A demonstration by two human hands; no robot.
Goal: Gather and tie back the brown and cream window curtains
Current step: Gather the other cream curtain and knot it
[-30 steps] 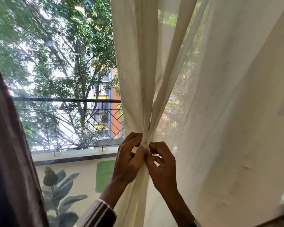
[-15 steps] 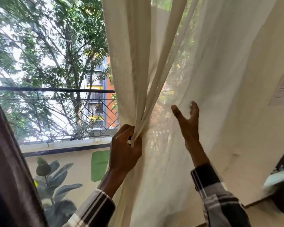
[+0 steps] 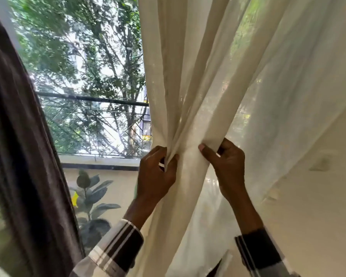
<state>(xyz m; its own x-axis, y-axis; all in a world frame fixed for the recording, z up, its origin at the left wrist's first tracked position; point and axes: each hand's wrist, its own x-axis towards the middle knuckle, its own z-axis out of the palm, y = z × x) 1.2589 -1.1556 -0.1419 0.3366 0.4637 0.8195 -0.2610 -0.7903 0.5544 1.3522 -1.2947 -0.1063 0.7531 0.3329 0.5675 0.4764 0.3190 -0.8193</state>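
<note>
A sheer cream curtain hangs over the right half of the window, its left edge bunched into folds. My left hand grips the gathered folds at about sill height. Just to the right, my right hand pinches a further fold of the same cream cloth, thumb in front and fingers curled behind it. The brown curtain hangs along the left edge, apart from both hands.
Behind the glass run a black railing and a metal grille, with trees beyond. A leafy potted plant stands below the window sill. A pale wall shows behind the cream curtain at the right.
My right hand, open and raised against the cloth half a second ago, has come down and closed on a fold beside my left hand. The left hand keeps its grip.
</note>
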